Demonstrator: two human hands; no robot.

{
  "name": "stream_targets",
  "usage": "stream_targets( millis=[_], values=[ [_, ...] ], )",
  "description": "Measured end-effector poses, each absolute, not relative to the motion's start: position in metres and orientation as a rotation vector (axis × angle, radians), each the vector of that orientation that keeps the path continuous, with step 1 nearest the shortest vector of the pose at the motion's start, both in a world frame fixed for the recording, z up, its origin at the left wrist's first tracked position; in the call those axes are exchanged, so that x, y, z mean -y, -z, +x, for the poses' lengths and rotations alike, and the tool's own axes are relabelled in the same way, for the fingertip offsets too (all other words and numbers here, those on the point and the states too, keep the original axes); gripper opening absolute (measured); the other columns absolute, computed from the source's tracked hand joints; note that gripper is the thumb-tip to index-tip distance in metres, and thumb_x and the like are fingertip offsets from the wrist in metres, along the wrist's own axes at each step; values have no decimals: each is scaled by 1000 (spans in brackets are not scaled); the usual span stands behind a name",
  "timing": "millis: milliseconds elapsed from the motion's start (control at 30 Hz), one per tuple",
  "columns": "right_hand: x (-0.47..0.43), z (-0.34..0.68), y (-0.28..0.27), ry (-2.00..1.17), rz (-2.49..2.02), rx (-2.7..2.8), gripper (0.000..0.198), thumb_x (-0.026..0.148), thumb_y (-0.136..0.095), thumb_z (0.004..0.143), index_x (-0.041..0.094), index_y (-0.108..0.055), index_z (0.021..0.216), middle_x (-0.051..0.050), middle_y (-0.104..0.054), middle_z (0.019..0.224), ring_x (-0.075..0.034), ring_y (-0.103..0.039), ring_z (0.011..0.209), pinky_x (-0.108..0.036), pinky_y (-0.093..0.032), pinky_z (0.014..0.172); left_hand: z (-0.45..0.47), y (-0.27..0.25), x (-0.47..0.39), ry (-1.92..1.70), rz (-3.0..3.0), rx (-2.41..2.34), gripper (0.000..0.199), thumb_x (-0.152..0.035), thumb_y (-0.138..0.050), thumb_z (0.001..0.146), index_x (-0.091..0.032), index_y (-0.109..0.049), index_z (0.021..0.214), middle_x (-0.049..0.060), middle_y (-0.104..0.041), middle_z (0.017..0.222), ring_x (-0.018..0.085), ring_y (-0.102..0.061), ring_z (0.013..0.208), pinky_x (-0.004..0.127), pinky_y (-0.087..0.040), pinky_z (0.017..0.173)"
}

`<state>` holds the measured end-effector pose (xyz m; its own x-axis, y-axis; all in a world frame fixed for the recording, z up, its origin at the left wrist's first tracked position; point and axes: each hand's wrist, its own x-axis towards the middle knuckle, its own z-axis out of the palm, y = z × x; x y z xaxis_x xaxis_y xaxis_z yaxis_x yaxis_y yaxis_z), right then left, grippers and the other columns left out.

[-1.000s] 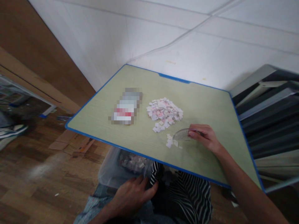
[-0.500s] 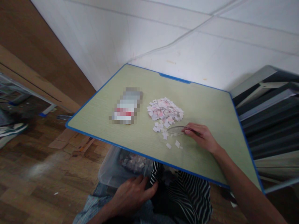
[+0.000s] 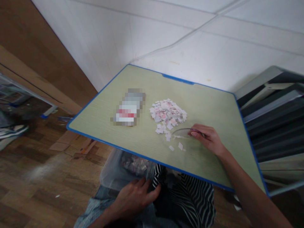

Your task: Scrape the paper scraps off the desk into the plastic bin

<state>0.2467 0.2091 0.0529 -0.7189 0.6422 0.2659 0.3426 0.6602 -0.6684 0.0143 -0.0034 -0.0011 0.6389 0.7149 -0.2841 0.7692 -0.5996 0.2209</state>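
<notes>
The green, blue-edged tabletop (image 3: 209,104) carries a heap of paper scraps (image 3: 168,114). A clear bin (image 3: 114,174) is held below its near edge by the left hand (image 3: 135,199), fingers curled on the rim. A transparent protractor (image 3: 182,133) is pinched in the right hand (image 3: 209,139), its edge set against stray scraps; sweeping appears underway, and a steady drag toward the edge seems called for.

1. The light around me is soft, even and moderately bright, with no hard glare on the pale green, blue-edged tabletop (image 3: 209,104).
2. My right hand (image 3: 209,139) throws only a faint shadow on that surface.
3. Below the table it is dimmer; my left hand (image 3: 135,199) sits in shade.
4. A blocky pixelated patch (image 3: 128,107) hides one object.
5. Straight edges bend towards the corners, and the wooden floor (image 3: 35,177) at the lower left looks smeared.
</notes>
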Motion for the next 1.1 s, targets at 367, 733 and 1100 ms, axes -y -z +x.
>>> stream_targets(
  millis=[367, 733, 1100],
  values=[
    [-209, 250, -60, -742, -840, 2378, 20, 26, -47, 84, 18, -55, 67, -2, -52, 59, -12, -49, 55, -25, -38, 51, 14, 5, 5, 227, 2532, -1199, 49, -12, -43, 84, -23, -29, 130, 12, -57, 100, 23, -56, 84, 32, -49, 62],
    [-208, 253, -62, -769, -829, 2336, 18, 24, -48, 84, 18, -56, 69, -3, -55, 62, -12, -50, 56, -25, -39, 52, 14, 3, 4, 226, 2523, -1186, 50, -12, -44, 82, -22, -29, 129, 11, -57, 98, 22, -56, 83, 31, -49, 62],
    [-210, 261, -66, -730, -902, 2365, 20, 24, -48, 84, 18, -53, 65, -2, -51, 60, -11, -47, 55, -25, -36, 52, 15, -1, 2, 251, 2561, -1189, 49, -13, -45, 83, -22, -30, 128, 11, -58, 97, 22, -56, 81, 31, -49, 60]
  ],
)
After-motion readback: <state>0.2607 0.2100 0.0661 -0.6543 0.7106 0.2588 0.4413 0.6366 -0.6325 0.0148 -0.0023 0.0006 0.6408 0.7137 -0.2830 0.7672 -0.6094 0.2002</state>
